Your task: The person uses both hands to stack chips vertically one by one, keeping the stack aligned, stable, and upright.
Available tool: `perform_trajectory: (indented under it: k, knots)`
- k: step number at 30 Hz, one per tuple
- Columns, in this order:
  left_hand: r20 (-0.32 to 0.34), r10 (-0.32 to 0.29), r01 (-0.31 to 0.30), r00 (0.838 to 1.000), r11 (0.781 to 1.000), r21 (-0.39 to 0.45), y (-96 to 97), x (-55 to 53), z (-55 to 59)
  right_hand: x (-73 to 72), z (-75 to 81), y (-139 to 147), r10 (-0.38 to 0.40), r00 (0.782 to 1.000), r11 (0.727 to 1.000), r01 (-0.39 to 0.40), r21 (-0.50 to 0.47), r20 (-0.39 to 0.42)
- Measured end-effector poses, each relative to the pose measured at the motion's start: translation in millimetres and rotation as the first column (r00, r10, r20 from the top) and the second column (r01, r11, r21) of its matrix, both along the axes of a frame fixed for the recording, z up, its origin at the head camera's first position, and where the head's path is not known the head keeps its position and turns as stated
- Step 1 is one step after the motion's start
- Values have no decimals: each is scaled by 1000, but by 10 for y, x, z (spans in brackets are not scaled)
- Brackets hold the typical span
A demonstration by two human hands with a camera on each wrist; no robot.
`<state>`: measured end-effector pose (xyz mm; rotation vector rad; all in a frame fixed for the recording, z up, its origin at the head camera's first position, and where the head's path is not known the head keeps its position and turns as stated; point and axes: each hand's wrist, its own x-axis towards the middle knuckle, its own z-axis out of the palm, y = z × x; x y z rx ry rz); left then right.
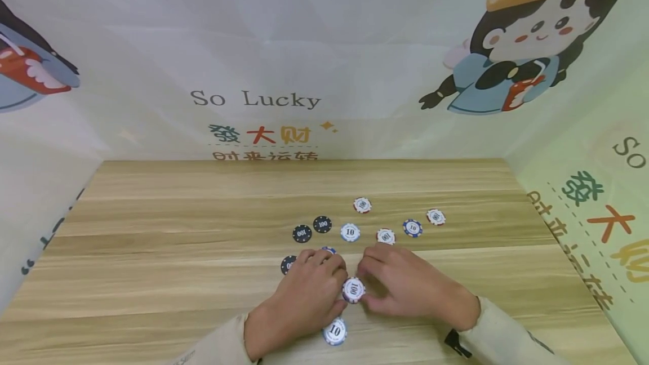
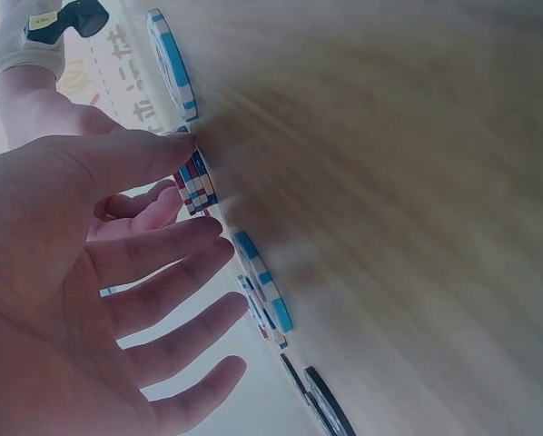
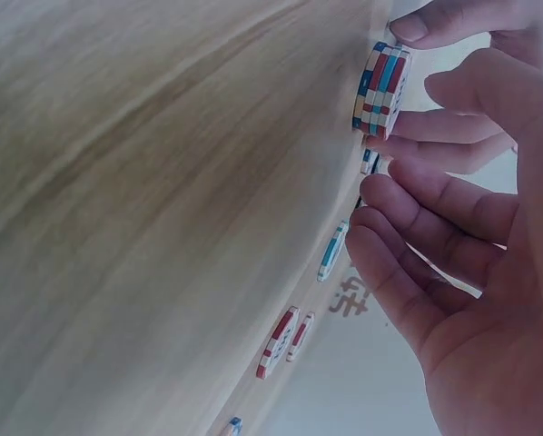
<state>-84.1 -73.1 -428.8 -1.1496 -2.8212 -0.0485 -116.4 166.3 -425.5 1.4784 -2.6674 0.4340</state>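
A short stack of poker chips (image 1: pixel 354 290), topped by a white 100 chip, sits on the table between both hands. Its layered blue, red and light-blue edges (image 3: pixel 380 91) show in the right wrist view. My left hand (image 1: pixel 309 292) holds the stack at its sides, thumb on the near side and fingertips on the far side. On the right, my right hand (image 1: pixel 405 280) hovers around the stack with loosely bent fingers and nothing gripped. A light-blue 10 chip (image 1: pixel 335 331) lies just in front of the left thumb. Partly hidden behind the left fingers is a blue chip (image 1: pixel 328 250).
Black 100 chips (image 1: pixel 302 234) lie left and beyond the left hand. Farther back are a light-blue 10 chip (image 1: pixel 350 232), a blue 10 chip (image 1: pixel 413 228) and several red-edged 100 chips (image 1: pixel 362 205). A printed cloth (image 1: pixel 253 61) walls the wooden table (image 1: pixel 177 230).
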Motion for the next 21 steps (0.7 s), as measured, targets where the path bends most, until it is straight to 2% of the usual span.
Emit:
perform_trajectory:
  k: [9, 14, 21]
  knots:
    - [-3, -6, 6, 1000, 1000, -12, 11, -1, 6, -6, 35, 76, -49, 999, 998, 49, 28, -15]
    - [-7, -5, 5, 1000, 1000, -18, 13, 1, 14, -88, 25, 154, -87, 996, 996, 88, 33, -20]
    - [-1, -2, 2, 1000, 1000, -25, 16, -1, 12, -223, 12, 261, -128, 991, 992, 128, 16, 23]
